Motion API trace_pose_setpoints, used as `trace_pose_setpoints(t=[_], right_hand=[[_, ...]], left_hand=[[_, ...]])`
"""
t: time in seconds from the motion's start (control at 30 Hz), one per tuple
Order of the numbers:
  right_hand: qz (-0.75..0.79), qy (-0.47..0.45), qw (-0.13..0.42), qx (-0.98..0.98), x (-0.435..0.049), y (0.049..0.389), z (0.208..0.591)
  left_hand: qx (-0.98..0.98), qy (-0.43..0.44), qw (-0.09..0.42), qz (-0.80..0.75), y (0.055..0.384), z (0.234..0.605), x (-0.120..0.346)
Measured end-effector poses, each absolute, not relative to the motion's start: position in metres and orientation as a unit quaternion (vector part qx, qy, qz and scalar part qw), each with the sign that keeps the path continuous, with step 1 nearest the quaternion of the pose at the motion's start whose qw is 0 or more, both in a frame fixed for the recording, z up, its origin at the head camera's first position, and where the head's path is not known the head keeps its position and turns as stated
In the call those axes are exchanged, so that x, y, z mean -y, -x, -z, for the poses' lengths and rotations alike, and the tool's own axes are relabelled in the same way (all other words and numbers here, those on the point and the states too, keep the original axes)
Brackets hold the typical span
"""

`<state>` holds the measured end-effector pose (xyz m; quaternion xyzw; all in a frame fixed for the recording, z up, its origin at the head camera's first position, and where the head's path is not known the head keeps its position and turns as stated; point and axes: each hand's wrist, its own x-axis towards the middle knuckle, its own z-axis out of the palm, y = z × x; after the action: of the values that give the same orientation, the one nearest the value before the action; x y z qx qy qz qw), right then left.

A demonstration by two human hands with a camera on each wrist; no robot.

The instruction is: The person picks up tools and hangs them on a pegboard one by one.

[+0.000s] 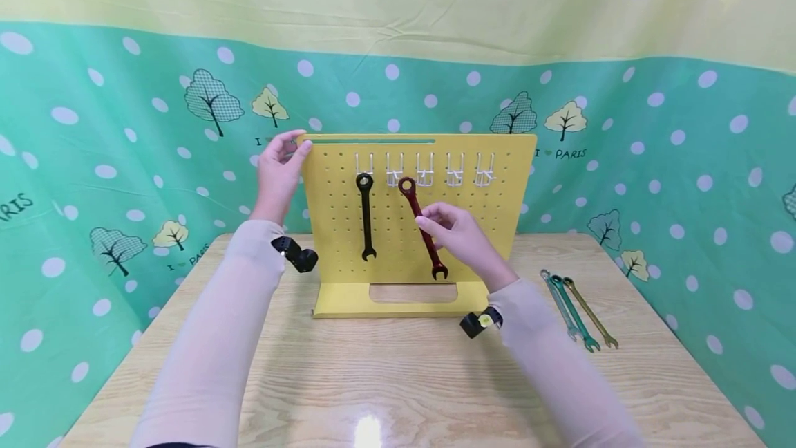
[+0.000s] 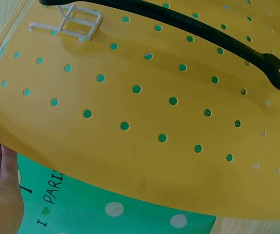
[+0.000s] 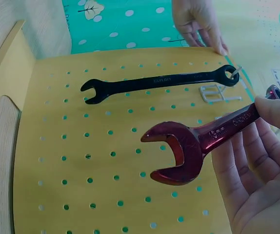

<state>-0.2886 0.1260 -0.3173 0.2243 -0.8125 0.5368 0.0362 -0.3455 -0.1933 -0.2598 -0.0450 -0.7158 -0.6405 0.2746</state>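
Note:
A yellow pegboard [image 1: 336, 227] stands upright on its base, with a row of white wire hooks [image 1: 455, 170] across its upper part. My left hand [image 1: 278, 175] pinches the board's top left corner, thumb in front and fingers behind. In my right hand [image 1: 457, 232] is a dark red combination wrench [image 1: 429, 244], held between thumb and fingers around its shaft. Its ring end points up near the second hook, its open jaw down, tilted before the board. A black wrench [image 1: 366, 216] hangs by its ring from the leftmost hook. The right wrist view shows the red wrench's jaw close up [image 3: 184, 153].
Three more wrenches lie side by side on the wooden table [image 1: 373, 379] to the right: a silver one [image 1: 560, 304], a green one [image 1: 574, 313] and a gold one [image 1: 591, 312]. A patterned green and yellow curtain [image 1: 398, 88] hangs behind the board and along both sides.

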Motion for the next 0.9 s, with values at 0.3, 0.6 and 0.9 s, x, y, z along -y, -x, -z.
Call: trace_pose_setpoints(t=[0.3, 0.6, 0.9], right_hand=[[-0.560, -0.218, 0.030, 0.798, -0.114, 0.296, 0.316], [-0.580, -0.204, 0.014, 0.789, -0.108, 0.304, 0.321], [-0.606, -0.198, -0.008, 0.770, -0.103, 0.309, 0.327]], left_hand=[[0.716, 0.043, 0.274, 0.640, 0.345, 0.260, 0.194], [0.719, 0.040, 0.269, 0.640, 0.345, 0.259, 0.194], [0.716, 0.043, 0.268, 0.643, 0.346, 0.259, 0.194]])
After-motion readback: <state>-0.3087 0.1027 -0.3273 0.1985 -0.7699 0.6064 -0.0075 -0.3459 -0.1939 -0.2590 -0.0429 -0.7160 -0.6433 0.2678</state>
